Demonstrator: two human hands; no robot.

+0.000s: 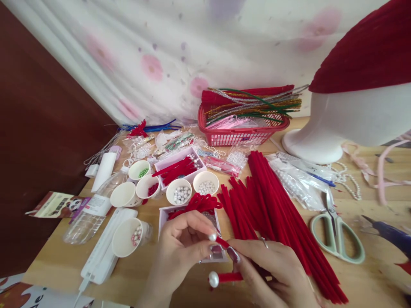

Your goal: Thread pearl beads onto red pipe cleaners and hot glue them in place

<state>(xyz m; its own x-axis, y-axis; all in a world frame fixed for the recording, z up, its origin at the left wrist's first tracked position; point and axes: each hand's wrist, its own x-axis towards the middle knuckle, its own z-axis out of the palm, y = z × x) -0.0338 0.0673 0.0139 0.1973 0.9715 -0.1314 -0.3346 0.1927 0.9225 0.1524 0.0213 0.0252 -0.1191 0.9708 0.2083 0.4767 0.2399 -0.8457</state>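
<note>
Between my two hands is a short red pipe cleaner (221,242) with a white pearl bead (212,236) at its end. My left hand (183,246) pinches it just beside that bead. With thumb and forefinger, my right hand (269,265) grips its other part. A second red stem (229,277), tipped with a larger white pearl bead (213,279), sticks out to the left below my right hand; my fingers hide how the two stems connect. Behind my left hand, a white box (164,214) holds looped red pipe cleaners (202,202). Long red pipe cleaners (272,205) lie beyond my right hand.
Paper cups of beads (178,191) stand at centre left, near a plastic bottle (93,209) and a power strip (105,244). Scissors (335,231) and a blue-handled tool (390,233) lie right. Behind are a red basket (244,136) and a white mannequin head (349,115).
</note>
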